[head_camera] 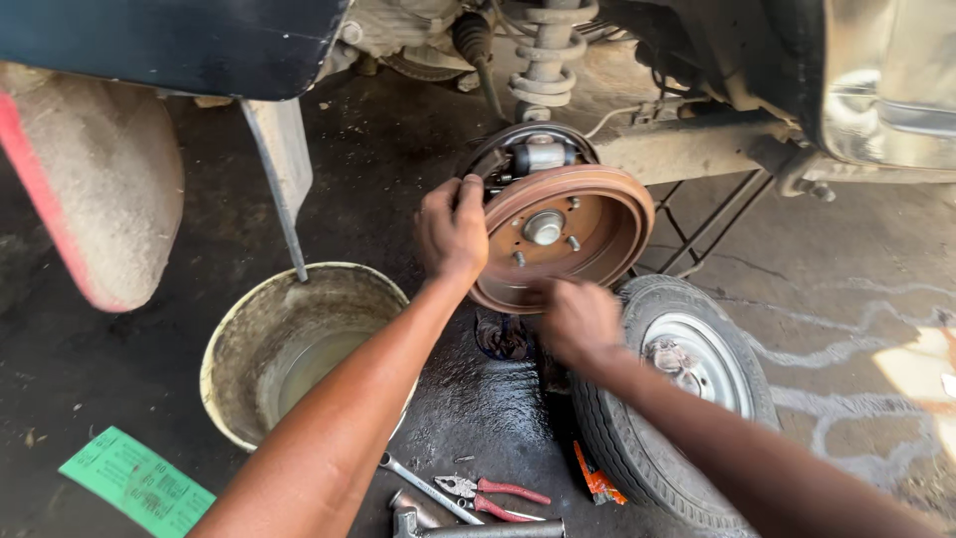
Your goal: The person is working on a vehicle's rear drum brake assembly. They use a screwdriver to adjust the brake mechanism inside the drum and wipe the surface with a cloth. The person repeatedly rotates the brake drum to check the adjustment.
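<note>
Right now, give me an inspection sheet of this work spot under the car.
Surface: dark concrete floor, wet and stained below the hub.
Job's things: rust-brown brake drum sits partly over the hub, studs and centre cap showing; brake parts visible behind its top edge.
Clutter: removed wheel lies flat on the floor; dirty bucket holds cloudy liquid; red-handled pliers, a wrench and a green paper sheet lie near the bottom edge.
Hands: left hand grips the drum's upper left rim; right hand is at its lower rim, blurred.
Cables: a thin line runs near the axle.
Surroundings: coil spring, car body, metal stand under the axle.
</note>
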